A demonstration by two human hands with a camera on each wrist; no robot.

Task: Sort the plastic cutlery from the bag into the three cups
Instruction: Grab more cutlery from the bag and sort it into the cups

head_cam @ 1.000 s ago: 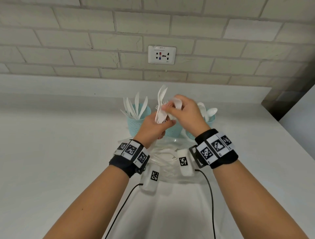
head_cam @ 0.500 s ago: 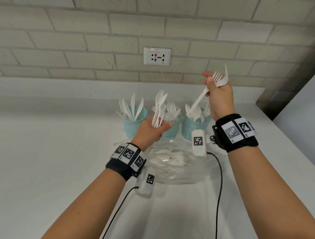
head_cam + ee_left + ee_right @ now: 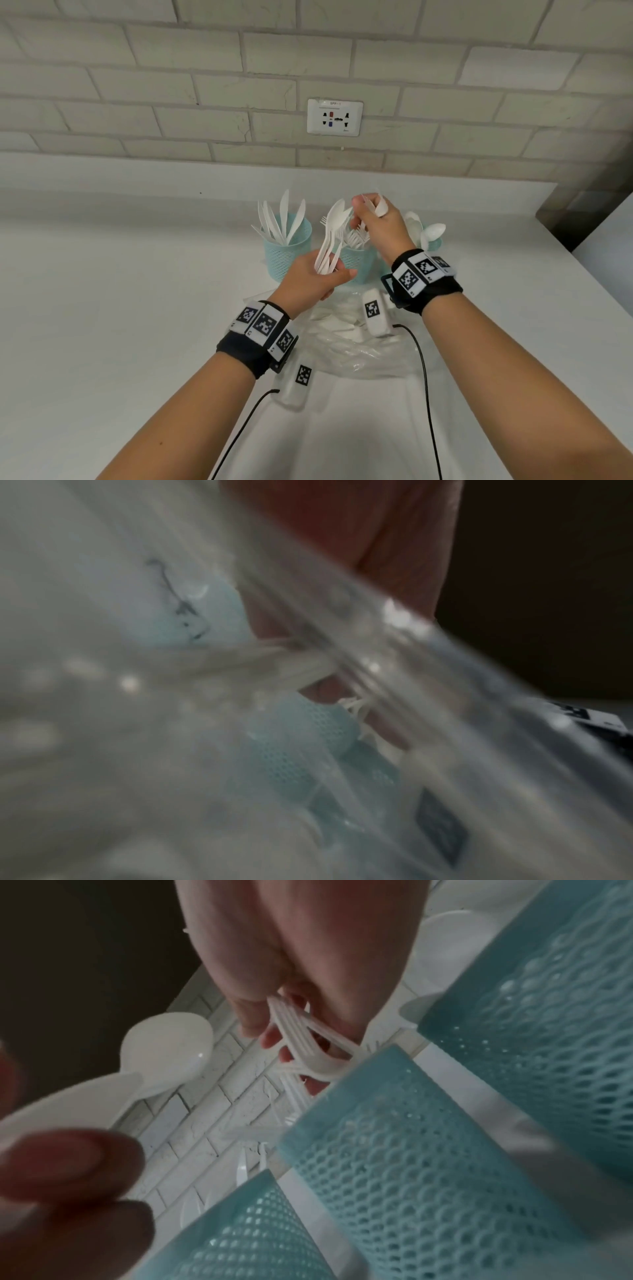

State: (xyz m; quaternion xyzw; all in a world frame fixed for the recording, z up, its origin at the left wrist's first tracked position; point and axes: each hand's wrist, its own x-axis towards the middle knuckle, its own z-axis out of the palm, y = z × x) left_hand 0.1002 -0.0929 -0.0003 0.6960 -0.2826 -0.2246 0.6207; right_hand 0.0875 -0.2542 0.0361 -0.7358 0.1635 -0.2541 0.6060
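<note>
Three teal mesh cups stand in a row at the back of the counter. The left cup [image 3: 287, 253] holds knives, the middle cup [image 3: 356, 262] forks, the right cup [image 3: 432, 241] spoons. My left hand [image 3: 329, 274] grips a bundle of white spoons and forks [image 3: 330, 233] upright in front of the middle cup. Directly above that cup, my right hand [image 3: 368, 209] pinches a few forks [image 3: 301, 1039], tines up and handles pointing down into it. The clear plastic bag [image 3: 359, 346] with more cutlery lies under my wrists. The left wrist view is blurred by the bag [image 3: 377, 642].
A brick wall with a socket plate [image 3: 335, 117] rises behind the cups. The white counter [image 3: 120, 308] stretches to the left and front. Its right edge [image 3: 582, 260] drops off beside a dark gap. Cables [image 3: 424, 377] trail from my wrist cameras.
My right hand pulled forks out of the left hand's bundle, lifted them high to the right, and has now come down over the middle cup. The left hand stayed put.
</note>
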